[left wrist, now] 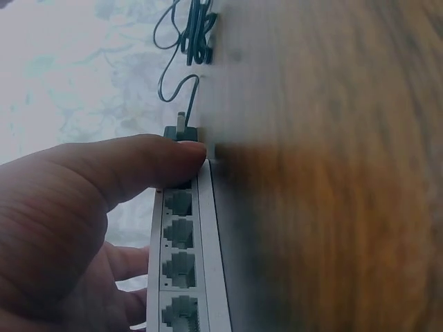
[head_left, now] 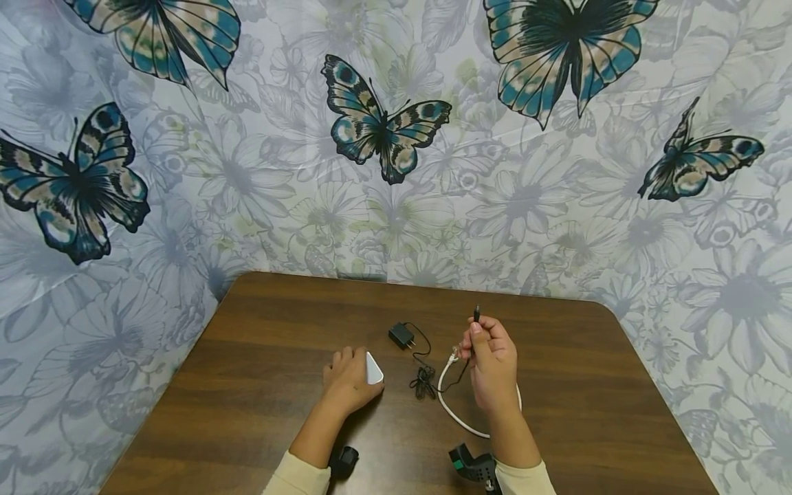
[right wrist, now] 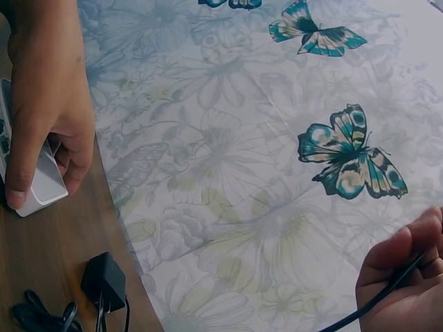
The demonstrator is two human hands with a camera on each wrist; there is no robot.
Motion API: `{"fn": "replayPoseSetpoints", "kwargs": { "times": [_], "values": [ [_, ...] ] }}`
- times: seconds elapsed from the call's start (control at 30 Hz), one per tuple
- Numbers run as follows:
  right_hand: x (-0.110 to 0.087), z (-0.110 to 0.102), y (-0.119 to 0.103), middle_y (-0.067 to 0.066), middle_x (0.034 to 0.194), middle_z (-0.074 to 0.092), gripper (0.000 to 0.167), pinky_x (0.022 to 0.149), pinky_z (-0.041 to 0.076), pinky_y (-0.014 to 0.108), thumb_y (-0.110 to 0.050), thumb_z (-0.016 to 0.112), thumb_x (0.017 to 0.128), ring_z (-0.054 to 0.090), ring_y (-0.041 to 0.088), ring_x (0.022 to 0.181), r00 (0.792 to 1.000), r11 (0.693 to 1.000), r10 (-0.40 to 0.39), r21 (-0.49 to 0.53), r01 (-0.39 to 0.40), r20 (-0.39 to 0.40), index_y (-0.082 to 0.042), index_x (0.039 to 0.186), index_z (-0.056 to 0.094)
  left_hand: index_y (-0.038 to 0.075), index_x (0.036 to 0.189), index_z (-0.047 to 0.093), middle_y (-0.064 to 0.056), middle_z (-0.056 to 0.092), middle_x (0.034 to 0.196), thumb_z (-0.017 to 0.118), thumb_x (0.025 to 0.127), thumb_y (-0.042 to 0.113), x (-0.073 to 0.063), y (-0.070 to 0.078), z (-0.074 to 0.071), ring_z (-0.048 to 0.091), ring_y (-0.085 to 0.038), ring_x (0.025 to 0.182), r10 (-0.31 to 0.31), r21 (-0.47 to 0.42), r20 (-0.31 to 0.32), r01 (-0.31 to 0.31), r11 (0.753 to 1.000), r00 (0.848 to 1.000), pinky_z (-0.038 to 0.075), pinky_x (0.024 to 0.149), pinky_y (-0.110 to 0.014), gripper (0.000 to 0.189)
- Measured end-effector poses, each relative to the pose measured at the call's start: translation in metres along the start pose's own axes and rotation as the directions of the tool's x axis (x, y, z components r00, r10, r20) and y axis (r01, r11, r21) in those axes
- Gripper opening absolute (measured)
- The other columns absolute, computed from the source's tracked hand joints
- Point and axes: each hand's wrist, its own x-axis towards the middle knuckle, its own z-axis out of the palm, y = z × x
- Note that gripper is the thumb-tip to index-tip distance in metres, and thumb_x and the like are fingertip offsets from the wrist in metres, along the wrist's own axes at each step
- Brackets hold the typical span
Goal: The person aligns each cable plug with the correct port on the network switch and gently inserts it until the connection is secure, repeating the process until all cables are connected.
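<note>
My left hand [head_left: 351, 381] grips a white network switch [head_left: 374, 370] by its sides, thumb across the end of the port row. Several of its ports [left wrist: 180, 270] show in the left wrist view. My right hand [head_left: 493, 364] is raised over the table, pinching the black barrel plug [head_left: 476, 313] of a power cord, tip pointing up. In the right wrist view the black cord [right wrist: 374, 301] runs out from under the fingers. The black power adapter [head_left: 401, 335] lies between the hands, farther back, with its bundled cord [head_left: 423, 381] nearer me.
A white network cable [head_left: 460, 421] curves under my right hand, its connector end [head_left: 454, 356] by the fingers. The brown wooden table [head_left: 588, 392] has its far edge against a butterfly-patterned cloth [head_left: 396, 220]. Black wrist mounts [head_left: 475, 467] sit at both sleeves.
</note>
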Motion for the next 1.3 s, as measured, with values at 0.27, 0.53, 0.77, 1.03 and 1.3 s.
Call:
{"fn": "replayPoseSetpoints", "kwargs": {
  "times": [0.27, 0.53, 0.77, 1.03, 1.3],
  "values": [
    [-0.001, 0.000, -0.001, 0.000, 0.070, 0.046, 0.010, 0.053, 0.037, 0.021, -0.009, 0.050, 0.104, 0.037, 0.010, 0.057, 1.000, 0.999, 0.019, -0.040, -0.018, 0.006, -0.003, 0.106, 0.058, 0.006, 0.128, 0.058, -0.013, 0.057, 0.111, 0.086, 0.068, 0.040, 0.000, 0.001, -0.001, 0.054, -0.032, 0.098, 0.010, -0.041, -0.022, -0.011, 0.999, 1.000, 0.045, 0.078, -0.054, 0.075],
    [-0.003, -0.001, 0.000, -0.005, 0.066, 0.041, 0.013, 0.051, 0.022, 0.033, -0.006, 0.048, 0.104, 0.028, 0.011, 0.052, 1.000, 0.995, 0.017, -0.101, -0.015, 0.016, -0.007, 0.101, 0.061, 0.007, 0.135, 0.054, -0.014, 0.056, 0.118, 0.087, 0.070, 0.041, -0.003, 0.005, -0.004, 0.061, -0.029, 0.093, 0.020, -0.107, -0.036, -0.024, 0.994, 0.999, 0.050, 0.074, -0.049, 0.080],
    [-0.004, -0.001, 0.001, -0.006, 0.068, 0.043, 0.013, 0.051, 0.019, 0.034, -0.005, 0.051, 0.103, 0.026, 0.010, 0.051, 1.000, 0.993, 0.018, -0.120, -0.016, 0.014, -0.007, 0.101, 0.064, 0.009, 0.135, 0.054, -0.012, 0.056, 0.119, 0.086, 0.070, 0.042, -0.005, 0.007, -0.007, 0.062, -0.026, 0.088, 0.035, -0.131, -0.049, -0.042, 0.991, 0.998, 0.050, 0.070, -0.043, 0.079],
    [-0.004, -0.001, -0.001, -0.008, 0.064, 0.042, 0.013, 0.048, 0.018, 0.030, -0.004, 0.053, 0.102, 0.030, 0.003, 0.049, 0.999, 0.988, 0.019, -0.151, -0.012, 0.048, -0.007, 0.101, 0.066, 0.010, 0.136, 0.054, -0.011, 0.057, 0.120, 0.085, 0.071, 0.044, -0.005, 0.010, -0.012, 0.061, -0.026, 0.090, 0.035, -0.132, -0.055, -0.042, 0.990, 0.998, 0.050, 0.070, -0.042, 0.080],
    [-0.003, -0.003, 0.000, -0.008, 0.073, 0.056, 0.011, 0.049, 0.026, 0.029, -0.006, 0.060, 0.099, 0.038, 0.002, 0.055, 0.998, 0.972, 0.067, -0.227, -0.060, 0.022, -0.010, 0.099, 0.071, 0.010, 0.138, 0.053, -0.012, 0.057, 0.122, 0.085, 0.072, 0.044, -0.007, 0.017, -0.017, 0.061, -0.026, 0.091, 0.061, -0.149, -0.059, -0.069, 0.986, 0.996, 0.049, 0.069, -0.042, 0.081]
  ]
}}
